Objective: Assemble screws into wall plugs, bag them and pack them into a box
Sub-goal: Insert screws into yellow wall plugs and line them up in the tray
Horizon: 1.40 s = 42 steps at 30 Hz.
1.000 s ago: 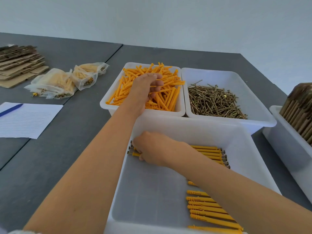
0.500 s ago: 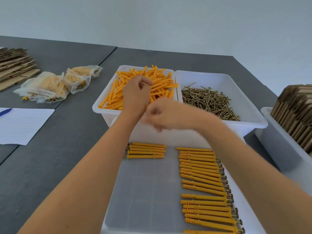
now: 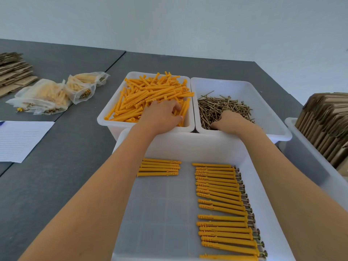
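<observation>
Nearest, below both hands, sits a white tray (image 3: 188, 146); its bottom edge is cut off by the frame. On its floor, down and right of the right hand (image 3: 228, 121), lies a long column of assembled plugs (image 3: 222, 210), orange, with screw heads showing at their right ends; the lowest one is cut by the frame. Between the forearms, just under the left hand (image 3: 162, 116), lies a short row of plugs (image 3: 159, 167); its left ends are hidden behind the left forearm, so screw heads there cannot be seen. The left hand rests on the heap of loose orange wall plugs (image 3: 150, 93) in the plug bin (image 3: 105, 121), fingers curled down among them; whether they actually pinch one cannot be told, as the fingertips are buried. Beside it, the right hand is down in the screw bin (image 3: 271, 117), on the near edge of the pile of brass screws (image 3: 224, 106); its fingers curl under and are hidden by the back of the hand, so its hold cannot be told. Far left of the left hand: lined paper (image 3: 20, 140), cut by the frame; filled clear bags (image 3: 52, 93), contents hazy; a stack of flat cardboard (image 3: 13, 70), cropped. Far right of the right hand: a bin of upright cardboard pieces (image 3: 323, 117), partly out of frame.
</observation>
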{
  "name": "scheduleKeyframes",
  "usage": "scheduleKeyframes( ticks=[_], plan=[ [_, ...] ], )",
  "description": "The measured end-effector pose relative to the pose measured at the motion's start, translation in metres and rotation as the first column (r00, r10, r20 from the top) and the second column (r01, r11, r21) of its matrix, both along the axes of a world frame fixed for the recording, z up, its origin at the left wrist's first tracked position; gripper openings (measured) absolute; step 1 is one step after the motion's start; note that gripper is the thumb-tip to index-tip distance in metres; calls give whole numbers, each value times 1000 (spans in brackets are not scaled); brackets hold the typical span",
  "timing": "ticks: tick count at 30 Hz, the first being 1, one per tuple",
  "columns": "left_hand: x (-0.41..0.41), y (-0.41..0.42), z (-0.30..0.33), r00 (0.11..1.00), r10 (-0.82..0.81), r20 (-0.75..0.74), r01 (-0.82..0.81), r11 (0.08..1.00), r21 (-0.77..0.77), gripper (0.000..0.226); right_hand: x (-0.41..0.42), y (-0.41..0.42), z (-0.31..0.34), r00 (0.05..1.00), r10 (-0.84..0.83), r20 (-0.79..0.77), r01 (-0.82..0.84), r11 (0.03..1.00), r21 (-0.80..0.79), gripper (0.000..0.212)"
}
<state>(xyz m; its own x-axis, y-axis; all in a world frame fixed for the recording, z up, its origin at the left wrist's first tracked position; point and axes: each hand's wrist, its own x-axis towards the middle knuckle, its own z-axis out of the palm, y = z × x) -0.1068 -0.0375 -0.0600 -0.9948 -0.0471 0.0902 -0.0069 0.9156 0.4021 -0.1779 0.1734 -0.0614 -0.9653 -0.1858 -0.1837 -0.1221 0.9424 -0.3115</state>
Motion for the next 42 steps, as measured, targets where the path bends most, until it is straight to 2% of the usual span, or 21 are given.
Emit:
scheduleKeyframes(
  ticks=[4, 7, 8, 10, 12, 14, 17, 19, 21, 23, 27, 33, 36, 39, 42],
  plan=[
    [0, 0, -1, 999, -42, -12, 44, 981, 187, 13, 2, -1, 2, 1000, -16, -25, 16, 1000, -13, 41],
    [2, 0, -3, 992, -36, -117, 67, 959, 275, 18, 5, -2, 3, 998, -35, -42, 34, 999, -42, 14],
    [3, 1, -3, 988, -27, -149, 70, 954, 293, 19, 6, 0, 2, 997, -45, -62, 42, 998, -52, 14],
    [4, 1, -4, 976, -2, -219, 72, 947, 312, 18, 8, 1, 1, 982, -73, -174, 60, 995, -82, 18],
    [4, 0, -4, 964, 8, -265, 80, 944, 321, 18, 13, -1, 5, 928, -121, -351, 72, 986, -149, 19],
    [4, 0, -4, 967, -21, -255, 108, 937, 333, 18, 19, -8, 11, 864, -185, -469, 30, 948, -318, 27],
    [7, 2, -2, 962, -63, -266, 152, 932, 329, 15, 31, -22, 29, 807, -289, -514, -116, 777, -619, 33],
    [9, 3, 0, 942, -58, -329, 169, 932, 319, 12, 40, -29, 41, 806, -356, -472, -187, 604, -775, 33],
    [11, 4, 1, 921, -43, -388, 174, 935, 308, 12, 47, -35, 48, 839, -367, -402, -240, 413, -878, 33],
    [13, 6, 2, 908, -33, -418, 170, 940, 295, 10, 53, -39, 51, 852, -352, -386, -265, 345, -900, 35],
    [15, 8, 2, 898, -57, -436, 182, 951, 251, 7, 57, -43, 50, 865, -317, -388, -263, 370, -891, 35],
    [15, 8, 2, 901, -89, -424, 206, 949, 238, 7, 58, -47, 42, 867, -231, -441, -274, 517, -811, 33],
    [16, 9, 4, 894, -94, -438, 223, 942, 253, 6, 58, -50, 37, 903, -108, -416, -283, 578, -766, 32],
    [17, 9, 8, 871, -36, -490, 235, 906, 351, 5, 60, -55, 30, 900, 68, -430, -346, 712, -611, 30],
    [15, 4, 13, 865, 110, -490, 215, 801, 559, 17, 63, -59, 23, 875, 135, -465, -403, 736, -544, 29]
  ],
)
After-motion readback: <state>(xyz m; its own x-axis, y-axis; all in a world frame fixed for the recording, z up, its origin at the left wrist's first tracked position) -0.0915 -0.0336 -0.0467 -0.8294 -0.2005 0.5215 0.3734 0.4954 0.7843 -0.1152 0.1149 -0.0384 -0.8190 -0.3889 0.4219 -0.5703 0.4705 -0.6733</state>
